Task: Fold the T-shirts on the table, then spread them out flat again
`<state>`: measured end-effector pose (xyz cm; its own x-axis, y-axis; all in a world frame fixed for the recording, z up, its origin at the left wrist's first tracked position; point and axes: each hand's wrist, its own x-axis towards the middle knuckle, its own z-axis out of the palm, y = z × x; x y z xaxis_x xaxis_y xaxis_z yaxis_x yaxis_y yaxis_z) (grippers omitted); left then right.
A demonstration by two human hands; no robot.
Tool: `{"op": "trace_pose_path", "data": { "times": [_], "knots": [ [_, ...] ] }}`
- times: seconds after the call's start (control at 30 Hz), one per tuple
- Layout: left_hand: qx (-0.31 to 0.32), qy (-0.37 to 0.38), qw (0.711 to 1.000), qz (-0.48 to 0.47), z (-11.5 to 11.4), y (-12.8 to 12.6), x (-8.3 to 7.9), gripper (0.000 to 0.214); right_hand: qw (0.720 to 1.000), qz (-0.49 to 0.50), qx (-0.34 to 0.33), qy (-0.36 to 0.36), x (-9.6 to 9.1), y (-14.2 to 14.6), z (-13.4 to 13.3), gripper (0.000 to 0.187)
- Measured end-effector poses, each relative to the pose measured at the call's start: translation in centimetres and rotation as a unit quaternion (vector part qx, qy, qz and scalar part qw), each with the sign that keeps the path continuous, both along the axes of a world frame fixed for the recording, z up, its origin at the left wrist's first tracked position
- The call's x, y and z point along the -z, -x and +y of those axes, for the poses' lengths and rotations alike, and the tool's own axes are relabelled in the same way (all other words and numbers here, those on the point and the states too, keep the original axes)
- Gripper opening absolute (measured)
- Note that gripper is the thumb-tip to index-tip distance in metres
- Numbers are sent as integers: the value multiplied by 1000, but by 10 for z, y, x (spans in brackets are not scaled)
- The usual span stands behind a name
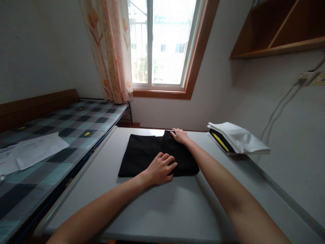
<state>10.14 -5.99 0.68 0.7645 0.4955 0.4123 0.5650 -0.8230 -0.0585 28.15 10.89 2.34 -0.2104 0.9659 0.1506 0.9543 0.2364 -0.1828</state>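
A black folded garment (141,154) lies on the white table, with a raised folded layer on its right half. What kind of garment it is, I cannot make out. My left hand (162,167) is at its near edge, fingers bent over the cloth and thumb at the edge, closed on it. At the far edge, my right hand (180,136) grips the upper layer, its fingertips partly hidden by the hand and cloth.
White folded cloth (236,137) with a black and yellow piece inside sits at the table's (157,210) right side. On the left is a bed with a checked mattress (83,118) and paper sheets (42,150). A curtain (114,51) hangs by the window; a wooden shelf (276,49) is upper right.
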Motion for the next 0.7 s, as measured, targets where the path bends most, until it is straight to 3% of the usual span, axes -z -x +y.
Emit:
{"op": "trace_pose_path", "data": {
  "times": [0.17, 0.37, 0.43, 0.53, 0.63, 0.7],
  "knots": [
    [-12, -42, 998, 42, 4, -5, 2, 13, 999, -29, 23, 1, 18, 14, -2, 41],
    [25, -90, 995, 33, 1, 10, -9, 18, 991, 22, 17, -132, 7, 27, -5, 41],
    [31, -76, 996, 43, 0, 13, -9, 17, 990, -1, -37, -136, 6, 35, -7, 40],
    [55, -26, 997, 52, 0, 16, -3, 17, 989, -58, -114, -74, 12, 44, -11, 38],
    [47, 38, 998, 2, 2, 18, 4, 28, 991, -40, -118, -56, 15, 42, -13, 40],
    [4, 68, 996, -58, 3, 18, 5, 32, 992, 23, -95, -80, 10, 33, -12, 41]
  ]
}}
